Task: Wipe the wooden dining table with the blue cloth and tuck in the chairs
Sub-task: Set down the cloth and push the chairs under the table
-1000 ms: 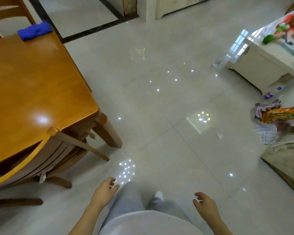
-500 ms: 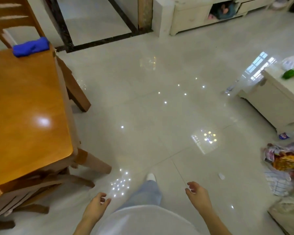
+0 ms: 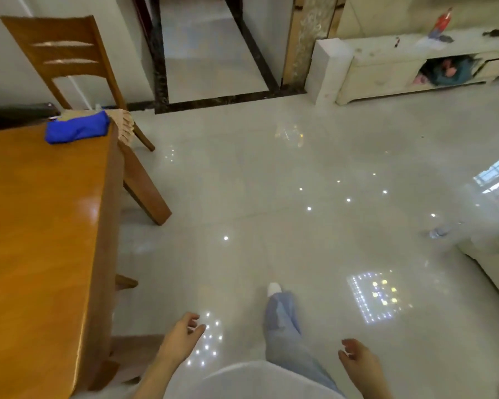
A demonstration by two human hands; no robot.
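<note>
So, L hand (image 3: 182, 331) & R hand (image 3: 357, 361) loose, fingers half-curled, empty.

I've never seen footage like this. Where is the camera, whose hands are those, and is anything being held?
No machine here: a person wears a wide-angle camera on the head, looking forward and down, so this single picture shows their own body from above. The left hand and right hand hang at the bottom, fingers loosely curled, holding nothing. On the left is the wooden table; the blue cloth lies bunched near its far corner, untouched. A chair stands beyond that end. The person stands on the tiled floor beside the table.
</note>
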